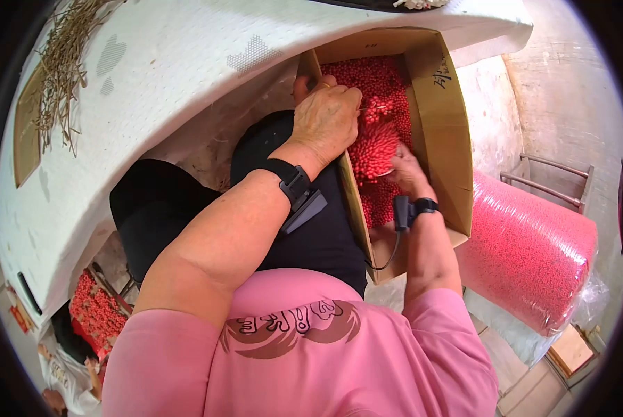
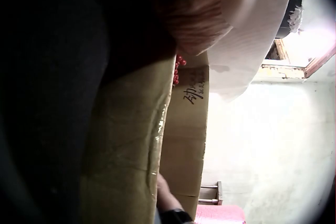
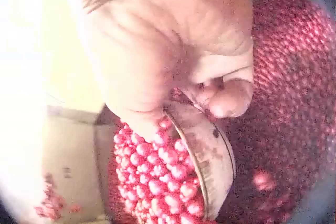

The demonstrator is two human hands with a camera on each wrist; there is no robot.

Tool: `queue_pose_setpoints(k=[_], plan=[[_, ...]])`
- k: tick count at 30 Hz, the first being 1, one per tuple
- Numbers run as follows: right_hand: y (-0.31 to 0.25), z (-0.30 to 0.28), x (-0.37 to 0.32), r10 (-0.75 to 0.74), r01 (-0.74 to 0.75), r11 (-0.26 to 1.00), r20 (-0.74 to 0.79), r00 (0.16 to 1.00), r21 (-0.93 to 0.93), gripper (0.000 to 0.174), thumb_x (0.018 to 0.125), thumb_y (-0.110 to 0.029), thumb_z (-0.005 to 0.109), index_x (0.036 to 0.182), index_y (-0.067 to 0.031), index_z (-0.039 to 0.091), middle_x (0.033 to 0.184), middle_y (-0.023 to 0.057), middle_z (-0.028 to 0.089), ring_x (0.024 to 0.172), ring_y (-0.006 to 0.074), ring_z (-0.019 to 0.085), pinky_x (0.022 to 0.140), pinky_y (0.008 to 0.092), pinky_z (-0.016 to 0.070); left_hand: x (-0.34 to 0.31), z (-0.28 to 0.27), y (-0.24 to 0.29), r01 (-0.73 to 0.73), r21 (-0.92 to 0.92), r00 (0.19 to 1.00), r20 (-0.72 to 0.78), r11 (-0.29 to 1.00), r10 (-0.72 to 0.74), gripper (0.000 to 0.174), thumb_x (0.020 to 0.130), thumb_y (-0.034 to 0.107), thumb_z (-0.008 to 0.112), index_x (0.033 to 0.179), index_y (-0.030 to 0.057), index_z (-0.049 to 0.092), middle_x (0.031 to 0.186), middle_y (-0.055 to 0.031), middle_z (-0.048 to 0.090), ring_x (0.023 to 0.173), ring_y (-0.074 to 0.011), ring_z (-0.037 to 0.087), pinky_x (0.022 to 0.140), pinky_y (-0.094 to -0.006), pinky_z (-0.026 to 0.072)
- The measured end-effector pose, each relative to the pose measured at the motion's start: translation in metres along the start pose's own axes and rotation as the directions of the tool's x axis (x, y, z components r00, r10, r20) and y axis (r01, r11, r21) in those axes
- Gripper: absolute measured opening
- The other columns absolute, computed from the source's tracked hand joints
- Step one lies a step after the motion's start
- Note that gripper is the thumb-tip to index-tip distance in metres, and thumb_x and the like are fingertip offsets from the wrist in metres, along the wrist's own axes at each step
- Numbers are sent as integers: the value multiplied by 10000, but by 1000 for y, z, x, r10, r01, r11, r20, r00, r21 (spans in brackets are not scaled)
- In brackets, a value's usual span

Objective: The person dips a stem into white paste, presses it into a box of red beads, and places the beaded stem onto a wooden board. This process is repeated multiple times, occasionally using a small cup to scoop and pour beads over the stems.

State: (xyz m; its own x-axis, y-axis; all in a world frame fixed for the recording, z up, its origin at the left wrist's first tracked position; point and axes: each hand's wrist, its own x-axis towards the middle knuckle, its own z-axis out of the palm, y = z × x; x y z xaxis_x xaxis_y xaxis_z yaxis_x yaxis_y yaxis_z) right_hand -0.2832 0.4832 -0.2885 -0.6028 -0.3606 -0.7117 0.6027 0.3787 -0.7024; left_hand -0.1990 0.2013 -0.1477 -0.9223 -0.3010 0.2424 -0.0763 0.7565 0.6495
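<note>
An open cardboard box (image 1: 433,132) full of small red beads (image 1: 367,73) stands beside the person's legs. Inside it, the right hand (image 1: 408,170) grips the edge of a pale round bowl (image 3: 207,155) heaped with red beads (image 3: 157,176). Thumb and fingers pinch the bowl's rim in the right wrist view. Over the box's near wall, the left hand (image 1: 325,118) has curled fingers and pinches a thin stem, with brighter red beads (image 1: 377,109) just beyond the fingertips. Blurred beads (image 1: 375,149) lie between the two hands. The left fingertips are hidden in the left wrist view.
A white-covered table (image 1: 186,55) curves along the left and far side, with dry brown twigs (image 1: 64,69) on it. A large clear bag of red beads (image 1: 527,250) lies right of the box, near a metal frame (image 1: 547,177). Another person (image 1: 68,379) sits at lower left.
</note>
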Motion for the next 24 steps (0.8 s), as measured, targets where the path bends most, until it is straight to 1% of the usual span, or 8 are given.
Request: queue_pose_setpoints(k=[3,5,8,12,16,19,22,24], plan=[[-93,3,-70,-133,131,991,-62,989,-36,510,861,-39,534,1363,-118,493,1016,-17,622,761,65,597,555,217,470,0,-1,1,-11,2,1000,6,1000,11,7,763,109,637,763,104,642,771,-63,657,959,-282,593,977,-535,357],[-119,5,-98,-347,357,925,-96,933,131,525,888,-13,562,1396,-79,444,1049,-2,621,844,76,638,628,222,537,0,-4,2,-26,28,1000,6,999,26,9,763,104,634,762,104,642,771,-64,657,959,-285,593,977,-531,360],[-168,54,-140,-486,511,840,-165,858,182,603,876,-32,669,1418,-58,405,1042,4,612,897,88,652,729,236,577,0,-4,1,-73,75,996,-45,995,76,83,758,91,689,747,80,607,750,-85,641,873,-298,610,791,-428,488],[-164,74,-114,-715,687,699,-215,665,-199,621,824,-62,770,1362,-54,459,1009,15,597,879,94,642,766,252,569,-2,-7,1,-51,42,999,-10,998,51,70,754,80,677,747,78,608,748,-89,641,874,-301,607,789,-430,488],[-113,42,-48,-831,563,525,-243,500,-638,578,775,-178,832,1276,-113,551,968,63,605,837,153,617,743,297,530,-1,-5,0,-57,15,998,-35,998,57,69,752,73,675,745,76,606,744,-91,638,866,-306,605,780,-432,486],[-69,32,-17,-730,252,490,-235,642,-834,622,740,-346,807,1251,-110,541,1034,208,666,927,389,653,807,464,530,0,-5,1,-51,-4,998,-44,999,51,75,751,72,676,740,78,602,735,-88,631,859,-308,601,774,-435,484],[-4,32,19,-431,16,542,-261,864,-840,627,753,-350,772,1291,-132,536,1074,223,679,1002,413,647,848,473,529,0,-5,0,-78,4,994,-72,997,78,84,748,74,681,741,82,598,732,-85,623,857,-308,598,763,-435,482],[53,24,51,-281,17,624,-203,938,-782,665,777,-336,760,1358,-141,503,1113,184,679,987,386,662,827,459,533,1,-4,-1,-71,-12,996,-59,997,70,58,750,80,668,750,91,611,742,-79,631,876,-303,597,824,-457,451]])
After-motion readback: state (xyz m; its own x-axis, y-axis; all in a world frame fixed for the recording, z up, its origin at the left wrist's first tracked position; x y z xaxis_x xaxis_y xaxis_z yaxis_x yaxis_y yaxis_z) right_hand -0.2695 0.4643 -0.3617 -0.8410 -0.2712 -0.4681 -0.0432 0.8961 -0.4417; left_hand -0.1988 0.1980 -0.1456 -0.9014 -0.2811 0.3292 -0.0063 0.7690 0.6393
